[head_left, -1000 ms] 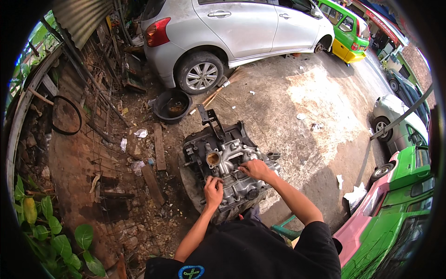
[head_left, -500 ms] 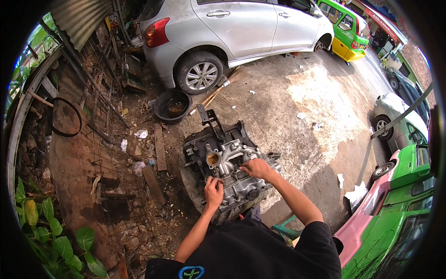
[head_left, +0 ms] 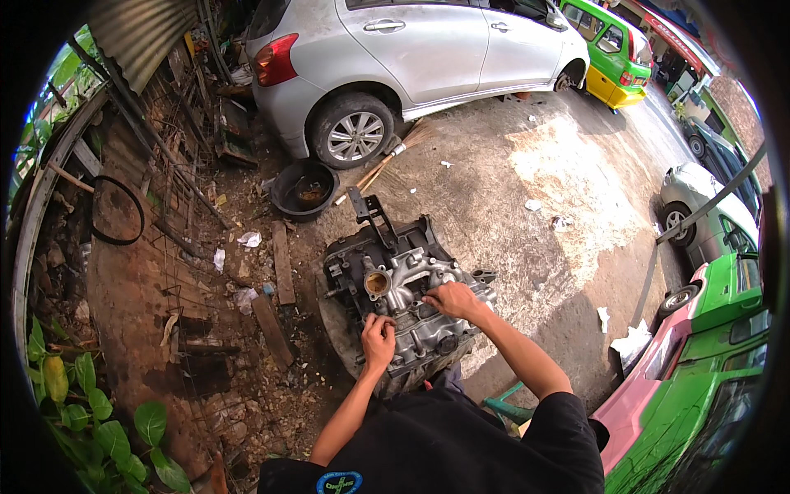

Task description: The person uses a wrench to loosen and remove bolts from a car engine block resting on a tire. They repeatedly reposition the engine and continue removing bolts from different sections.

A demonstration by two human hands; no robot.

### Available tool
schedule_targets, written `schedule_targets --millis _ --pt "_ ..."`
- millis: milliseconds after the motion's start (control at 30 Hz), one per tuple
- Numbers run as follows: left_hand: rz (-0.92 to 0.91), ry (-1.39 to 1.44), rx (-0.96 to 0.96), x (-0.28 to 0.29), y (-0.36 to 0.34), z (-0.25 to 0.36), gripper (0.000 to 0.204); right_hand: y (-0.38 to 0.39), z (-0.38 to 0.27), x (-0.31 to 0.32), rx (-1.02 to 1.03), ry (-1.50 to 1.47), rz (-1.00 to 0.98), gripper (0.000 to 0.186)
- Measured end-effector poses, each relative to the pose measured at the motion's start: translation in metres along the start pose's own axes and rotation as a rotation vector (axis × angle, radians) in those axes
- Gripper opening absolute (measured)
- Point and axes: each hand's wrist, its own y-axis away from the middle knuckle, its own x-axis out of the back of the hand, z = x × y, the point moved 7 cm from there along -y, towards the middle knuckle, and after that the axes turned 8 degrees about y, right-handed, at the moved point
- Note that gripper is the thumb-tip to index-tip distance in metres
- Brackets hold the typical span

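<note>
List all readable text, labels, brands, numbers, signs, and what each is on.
Round blue-and-green badge on the black shirt: lettering present, too small and distorted to quote.
Red sign, upper right: pale lettering, too blurred to quote.
Engine: no legible markings.

Ground (head_left: pixel 485 193) (partly sunlit) carries engine (head_left: pixel 403 294) and basin (head_left: pixel 301 212).

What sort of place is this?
Likely an outdoor car repair yard: an engine stands outside any vehicle under the person's left hand and right hand, and the silver car beyond seems to lack a front wheel.
</note>
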Motion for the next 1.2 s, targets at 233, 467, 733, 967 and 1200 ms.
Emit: schedule_targets --millis 233,467,733,967,1200 --pt "0.004 0.007 -0.004 0.000 0.000 0.000 0.008 0.000 -0.004 0.000 0.016 0.015 0.025 0.043" --pt "0.023 0.018 -0.037 0.001 0.001 0.003 0.008 0.005 -0.005 -0.012 -0.049 0.069 0.049 0.042" --pt "0.017 0.005 -0.024 0.001 -0.001 0.005 0.008 0.002 -0.004 -0.009 -0.016 0.086 0.038 0.041" --pt "0.018 0.001 -0.030 0.000 0.000 0.000 0.009 -0.008 0.000 -0.010 0.043 0.130 0.008 0.041" --pt "-0.017 0.007 0.045 -0.003 0.003 -0.008 0.012 0.002 -0.025 -0.014 0.002 0.226 0.048 0.033"
